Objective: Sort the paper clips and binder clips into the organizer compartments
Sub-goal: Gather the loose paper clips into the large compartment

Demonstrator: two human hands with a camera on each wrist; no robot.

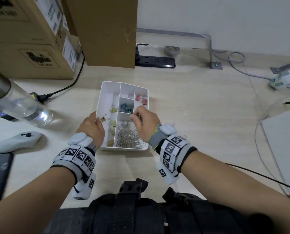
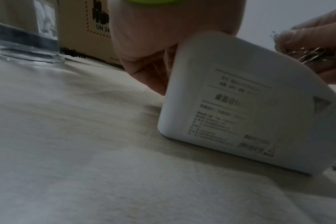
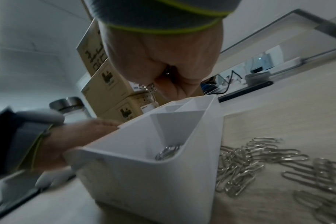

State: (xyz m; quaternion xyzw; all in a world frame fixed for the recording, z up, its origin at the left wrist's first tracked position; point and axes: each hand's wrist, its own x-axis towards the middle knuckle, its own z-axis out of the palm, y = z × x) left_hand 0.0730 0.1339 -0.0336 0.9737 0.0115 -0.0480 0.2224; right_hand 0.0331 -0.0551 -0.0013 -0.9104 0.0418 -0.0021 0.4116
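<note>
- We see the pale wooden desk (image 1: 191, 102) run wide and bare to the right of our right hand; cardboard boxes (image 1: 27, 36) and a glass bottle (image 1: 21, 102) crowd the far-left side beyond our left hand.
- The white organizer (image 1: 107, 88) sits between our two hands. In the left wrist view its left side looks lifted so the labelled underside shows, though blur makes the tilt hard to judge.
- Our left hand (image 1: 92, 127) grips the organizer's left wall, thumb over the rim, fingers beneath.
- Our right hand (image 1: 143, 123) hovers, fingers curled down, over the near right compartment, clenched round a small bunch of silver paper clips (image 2: 314, 54).
- A heap of paper clips (image 1: 129, 137) fills the compartment under that hand.
- Loose paper clips (image 3: 259, 157) lie on the desk just right of the organizer's near corner.
- Yellow binder clips (image 1: 112, 124) lie in the long compartment next to our left thumb.
- Blue binder clips (image 1: 126, 108) sit just beyond our right fingertips; pink binder clips (image 1: 141, 98) lie farther still, in the far right compartment.
</note>
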